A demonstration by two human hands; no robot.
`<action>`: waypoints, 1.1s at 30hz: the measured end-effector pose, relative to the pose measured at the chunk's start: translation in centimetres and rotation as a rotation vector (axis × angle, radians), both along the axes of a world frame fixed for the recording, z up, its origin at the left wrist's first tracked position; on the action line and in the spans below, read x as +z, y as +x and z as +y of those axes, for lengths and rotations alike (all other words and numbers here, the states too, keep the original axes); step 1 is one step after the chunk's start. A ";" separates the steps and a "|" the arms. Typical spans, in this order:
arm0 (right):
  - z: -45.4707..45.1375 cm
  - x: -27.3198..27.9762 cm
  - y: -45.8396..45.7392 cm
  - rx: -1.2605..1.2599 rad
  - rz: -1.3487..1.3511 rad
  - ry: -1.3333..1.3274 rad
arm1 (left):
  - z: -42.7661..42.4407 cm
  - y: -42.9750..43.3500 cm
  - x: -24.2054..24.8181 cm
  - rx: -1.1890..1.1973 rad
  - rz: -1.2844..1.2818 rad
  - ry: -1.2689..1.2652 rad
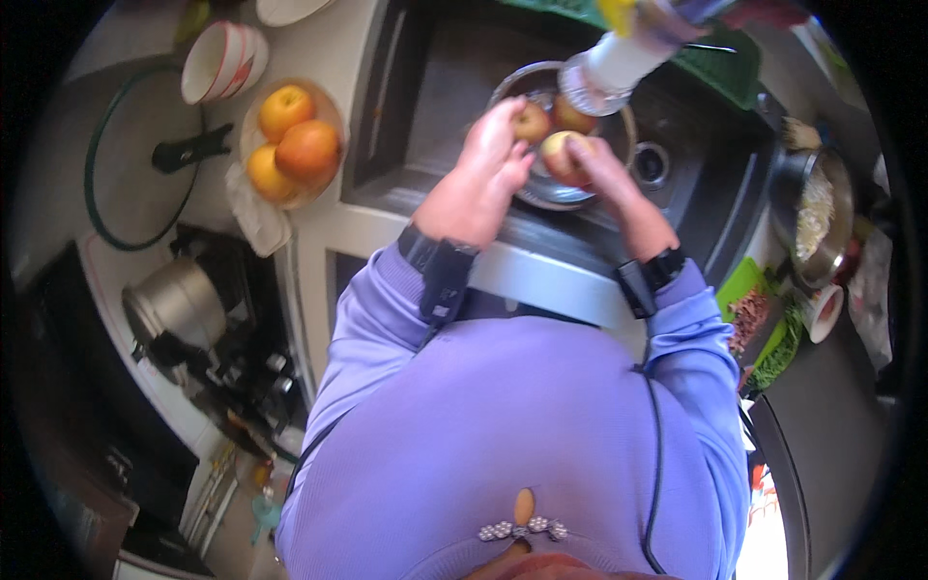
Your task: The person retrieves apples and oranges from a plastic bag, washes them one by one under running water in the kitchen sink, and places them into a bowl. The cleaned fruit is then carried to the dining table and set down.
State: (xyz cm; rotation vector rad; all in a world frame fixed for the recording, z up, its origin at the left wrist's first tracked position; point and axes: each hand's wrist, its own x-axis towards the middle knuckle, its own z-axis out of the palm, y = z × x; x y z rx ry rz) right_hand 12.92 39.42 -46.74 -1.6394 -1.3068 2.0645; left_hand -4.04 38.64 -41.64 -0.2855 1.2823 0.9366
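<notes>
My right hand (605,170) grips an apple (565,158), red and yellow, above a round metal bowl (558,197) in the dark sink (449,94). My left hand (496,156) is beside it, thumb and fingers apart, against or close to a second apple (532,122); whether it bears on that apple is unclear. A third apple (573,114) sits at the back of the bowl, partly hidden by a white and clear object at the faucet's place (612,69). The bowl's inside is shiny and looks wet.
Left of the sink, a plate (250,119) bears orange fruits (308,154), near stacked bowls (217,65). A pot (174,304) stands on the stove. The drain (650,165) lies right of the bowl. Further right are a metal basin (834,217) and green boards (741,286) with chopped food.
</notes>
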 end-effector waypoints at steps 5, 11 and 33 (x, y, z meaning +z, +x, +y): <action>-1.5 0.0 -1.2 -0.142 0.075 -0.120 | -3.1 1.0 -4.3 -0.319 0.076 -0.025; -1.5 -6.7 -0.5 -0.307 -0.042 -0.343 | -4.8 -1.6 -8.7 0.020 0.059 -0.022; -1.5 -0.9 -3.1 -0.189 -0.041 0.552 | -3.0 2.0 -8.0 -0.185 -0.101 0.144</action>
